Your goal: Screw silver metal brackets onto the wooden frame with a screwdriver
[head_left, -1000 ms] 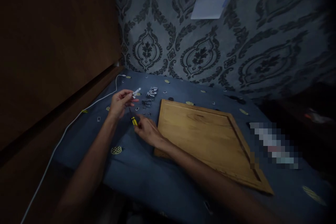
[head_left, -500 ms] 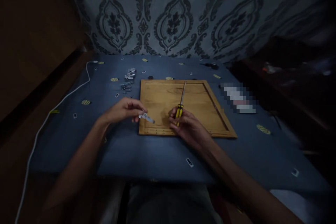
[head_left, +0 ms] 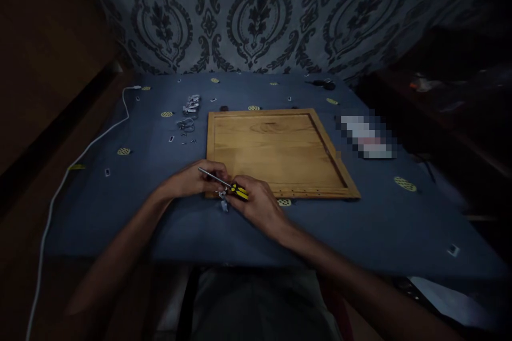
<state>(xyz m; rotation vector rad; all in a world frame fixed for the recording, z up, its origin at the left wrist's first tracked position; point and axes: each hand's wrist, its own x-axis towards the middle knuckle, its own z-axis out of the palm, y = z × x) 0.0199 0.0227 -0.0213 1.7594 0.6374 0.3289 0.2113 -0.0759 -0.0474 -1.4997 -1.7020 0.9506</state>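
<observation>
My right hand (head_left: 260, 205) is closed around the yellow-and-black handle of a screwdriver (head_left: 239, 192), whose metal shaft points up and left across my left fingers. My left hand (head_left: 200, 177) has its fingers curled at the front left corner of a framed wooden panel (head_left: 272, 154). A small silver hinge (head_left: 224, 205) is pinched by my left fingers and hangs over the panel's front edge, close to my right fingertips. Whether the hinge touches the wood I cannot tell. Small dark holes run along the panel's front rail.
Several more silver hinges (head_left: 192, 104) lie on the blue patterned cloth (head_left: 132, 202) behind my left hand, with loose screws (head_left: 188, 141) nearby. A white cable (head_left: 90, 145) runs down the left side. A blurred-out pack (head_left: 366, 137) lies right of the panel, a dark tool (head_left: 322, 84) behind.
My right hand has moved left and down, turning the screwdriver from upright to pointing left. My left hand has brought the hinge to the panel's front edge. The hands are now together.
</observation>
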